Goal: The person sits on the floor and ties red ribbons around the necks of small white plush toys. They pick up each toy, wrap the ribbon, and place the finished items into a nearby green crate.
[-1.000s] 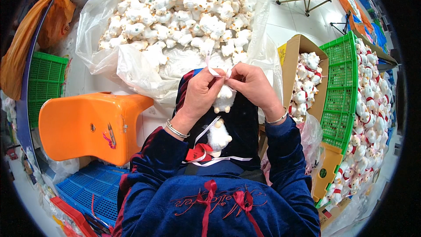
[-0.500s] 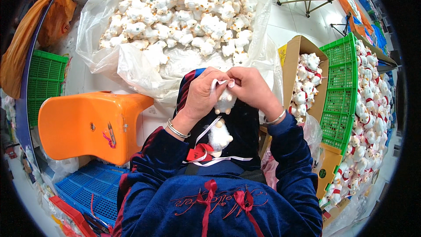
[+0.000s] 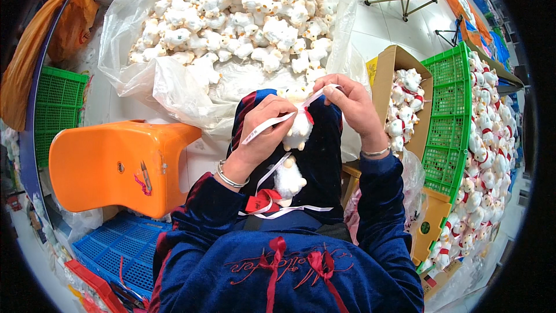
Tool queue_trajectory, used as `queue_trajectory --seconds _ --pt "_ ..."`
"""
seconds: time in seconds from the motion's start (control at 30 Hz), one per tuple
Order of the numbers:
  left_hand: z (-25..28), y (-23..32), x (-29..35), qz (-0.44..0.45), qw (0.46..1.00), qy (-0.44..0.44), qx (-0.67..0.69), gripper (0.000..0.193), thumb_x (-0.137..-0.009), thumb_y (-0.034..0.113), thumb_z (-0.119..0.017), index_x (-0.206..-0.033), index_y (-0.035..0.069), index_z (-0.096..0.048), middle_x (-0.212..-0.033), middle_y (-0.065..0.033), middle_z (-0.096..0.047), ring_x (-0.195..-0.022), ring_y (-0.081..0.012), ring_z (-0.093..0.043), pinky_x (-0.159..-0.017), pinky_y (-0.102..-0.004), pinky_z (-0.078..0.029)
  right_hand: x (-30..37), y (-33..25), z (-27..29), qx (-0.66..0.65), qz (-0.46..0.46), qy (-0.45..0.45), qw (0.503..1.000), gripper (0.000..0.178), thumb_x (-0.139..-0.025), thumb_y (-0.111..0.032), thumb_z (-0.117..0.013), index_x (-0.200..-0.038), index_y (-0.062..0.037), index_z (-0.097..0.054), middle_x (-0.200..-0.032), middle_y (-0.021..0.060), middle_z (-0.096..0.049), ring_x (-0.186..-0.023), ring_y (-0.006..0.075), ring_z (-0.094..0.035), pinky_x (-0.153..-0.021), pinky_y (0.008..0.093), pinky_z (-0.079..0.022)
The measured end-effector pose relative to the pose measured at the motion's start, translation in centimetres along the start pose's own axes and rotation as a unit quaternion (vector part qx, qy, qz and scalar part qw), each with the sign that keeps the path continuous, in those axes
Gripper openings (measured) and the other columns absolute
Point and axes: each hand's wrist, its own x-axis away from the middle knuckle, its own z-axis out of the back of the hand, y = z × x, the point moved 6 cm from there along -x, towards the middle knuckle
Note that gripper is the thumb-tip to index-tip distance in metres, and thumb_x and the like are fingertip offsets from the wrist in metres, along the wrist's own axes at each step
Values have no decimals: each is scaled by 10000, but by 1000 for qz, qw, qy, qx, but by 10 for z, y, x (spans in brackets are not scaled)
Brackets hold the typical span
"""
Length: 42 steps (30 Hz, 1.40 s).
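Both hands meet above the lap over a small white plush toy (image 3: pixel 299 129), and the step in hand looks like fitting a ribbon at its neck. The left hand (image 3: pixel 263 130) is curled, thumb and fingers pinching a flat white ribbon (image 3: pixel 272 124) that runs slantwise up to the right hand (image 3: pixel 350 104), whose fingertips nip the ribbon's other end, so the strip lies taut across the toy. A touch of red shows at the toy's neck; whether that is a bow already tied or only a loose bit of trim is hard to tell at this size.

The next move likely calls for a fine, two-handed pull with even tension, since the ribbon is thin and slippery and the toy soft and yielding under any squeeze.

A second white plush toy (image 3: pixel 288 179) lies lower on the lap, on dark blue velvety cloth, with a red bow (image 3: pixel 259 201) and loose white ribbon loops beside it. Ahead, a crinkled clear plastic bag (image 3: pixel 174 87) holds a heap of fluffy white toys. To the left stands a smooth orange plastic stool (image 3: pixel 110 165); to the right a cardboard box (image 3: pixel 389 78) and a green lattice crate (image 3: pixel 449 122) hold more toys wearing red bows.
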Motion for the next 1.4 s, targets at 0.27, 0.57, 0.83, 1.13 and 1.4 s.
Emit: queue_trajectory --seconds 0.27,0.57,0.83,1.13,1.4 --pt "2 -4 5 8 1000 -6 4 134 -846 -32 -745 -952 17 -679 -910 -86 -662 -814 -183 -648 -728 -281 -510 -6 17 -18 -299 -17 -9 954 232 -1037 -185 -527 -840 -64 -552 -811 52 -616 -715 104 -565 -617 251 -455" --pt "10 -5 8 48 998 -37 20 84 -883 -10 -715 -959 7 -683 -902 -89 -676 -797 -178 -663 -730 -285 -523 11 2 -36 157 6 24 987 195 -872 -109 -733 -924 -19 -568 -721 22 -571 -627 85 -514 -560 266 -437" --pt "3 -4 8 119 981 -51 143 128 -926 13 -686 -1051 4 -714 -955 -53 -700 -825 -115 -651 -748 -245 -518 18 -15 -47 253 71 10 965 165 -864 -87 -723 -999 -19 -656 -853 123 -677 -733 219 -682 -663 325 -537" --pt "3 -16 12 187 901 -160 357 442 -1036 387 -543 -1016 -8 -740 -1004 -67 -678 -836 -119 -636 -749 -239 -508 33 7 -46 231 104 140 957 160 -875 -42 -705 -1027 -8 -669 -886 120 -689 -735 192 -708 -658 294 -574" --pt "-8 -3 -3 334 916 -153 160 179 -962 158 -707 -932 -17 -688 -763 -11 -664 -602 -57 -584 -519 -220 -454 35 10 -47 225 116 151 955 149 -883 -21 -706 -1025 6 -668 -887 127 -690 -744 188 -712 -662 285 -569"
